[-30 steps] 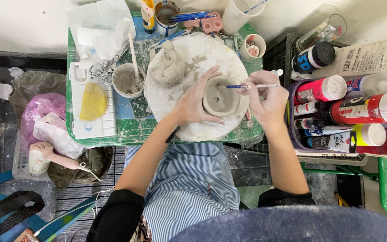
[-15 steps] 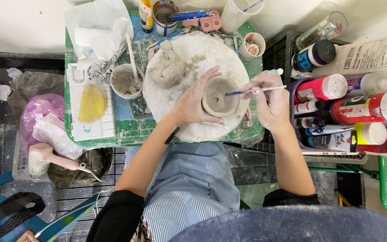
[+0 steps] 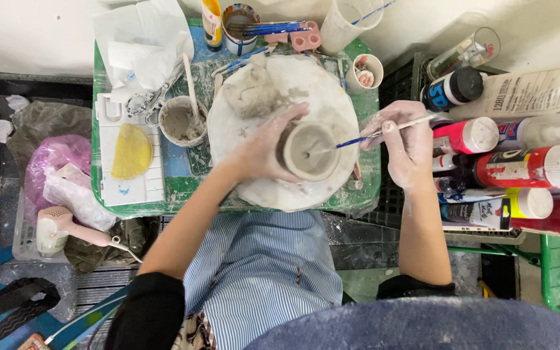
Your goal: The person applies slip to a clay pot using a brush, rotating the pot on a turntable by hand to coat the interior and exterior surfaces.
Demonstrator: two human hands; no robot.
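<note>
On the round board [image 3: 280, 188], clay cup [image 3: 309, 152] between left hand [image 3: 260, 152] and brush [image 3: 364, 137].

Paint bottles [image 3: 520, 165] crowding the right side

I see a yellow sponge [image 3: 131, 150] on a white tray [image 3: 131, 185], a slip-filled cup [image 3: 181, 121] beside it, paint bottles [image 3: 520, 165] lying at the right, and a pink hair dryer [image 3: 56, 228] on the floor.

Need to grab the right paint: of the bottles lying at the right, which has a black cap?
The dark paint bottle with the black cap, uppermost in the stack beside the clear jar; the red bottles below have white caps.
</note>
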